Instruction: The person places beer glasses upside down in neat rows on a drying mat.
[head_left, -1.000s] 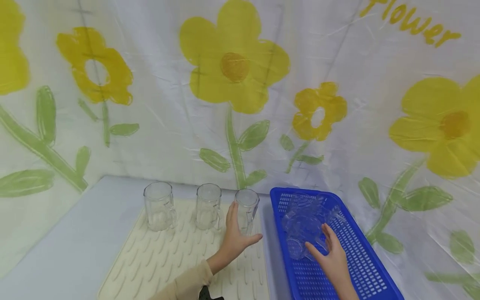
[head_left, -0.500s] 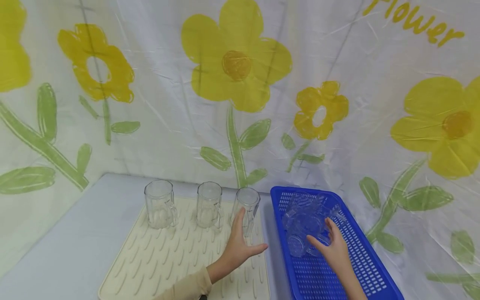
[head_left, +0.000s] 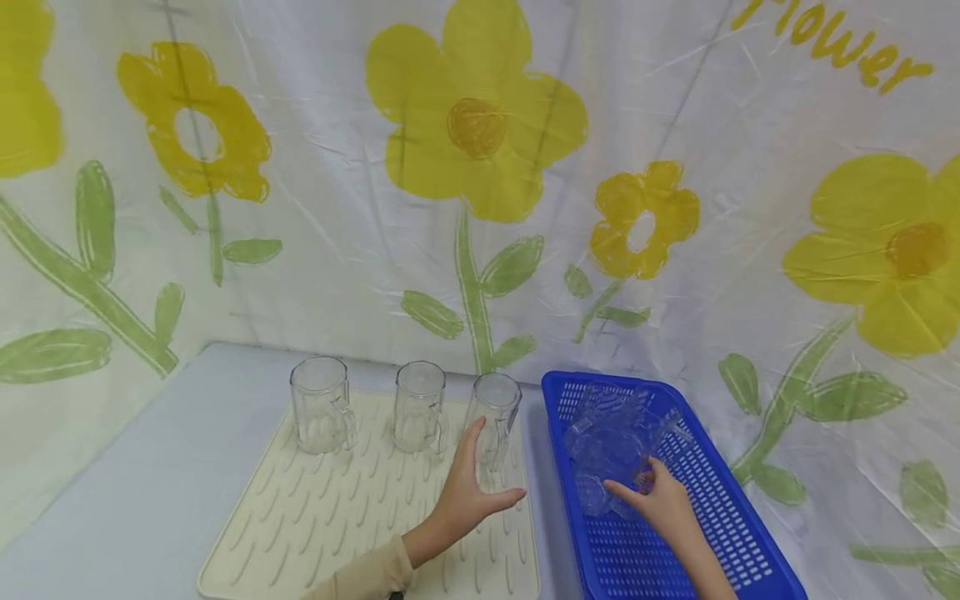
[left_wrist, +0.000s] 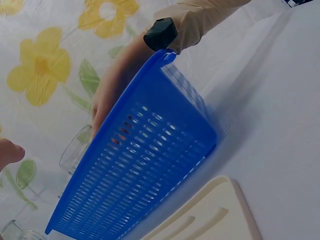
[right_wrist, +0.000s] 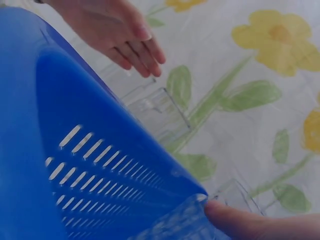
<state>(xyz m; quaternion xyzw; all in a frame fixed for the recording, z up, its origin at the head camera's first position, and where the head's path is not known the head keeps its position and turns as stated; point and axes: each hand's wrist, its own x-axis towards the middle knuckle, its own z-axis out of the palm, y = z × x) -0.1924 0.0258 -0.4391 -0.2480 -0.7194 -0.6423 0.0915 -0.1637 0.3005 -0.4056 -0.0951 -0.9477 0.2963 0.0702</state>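
Note:
My right hand [head_left: 667, 500] reaches into the blue basket [head_left: 576, 533], thumb and fingers bent round a clear glass mug [head_left: 626, 500] among other glassware. Its thumb [right_wrist: 232, 220] overlaps faceted glass in the right wrist view. Some of its fingers show through the basket's holes in the left wrist view. Over the cream ridged mat [head_left: 300, 533], my left hand [head_left: 465, 500] is held with thumb and fingers spread and nothing between them. It partly covers the rightmost of three upright glass mugs [head_left: 498, 400] along the mat's far side.
The middle mug [head_left: 416, 408] and the left mug [head_left: 318, 408] stand spaced apart, handles toward the right. Several clear glass pieces [head_left: 603, 433] lie heaped in the basket's far half. Behind the white table [head_left: 127, 492] hangs a flower-printed curtain [head_left: 315, 275].
My right hand has lowered onto the glassware in the basket and its fingers have closed in around a mug. The left hand has shifted only slightly, staying spread over the mat.

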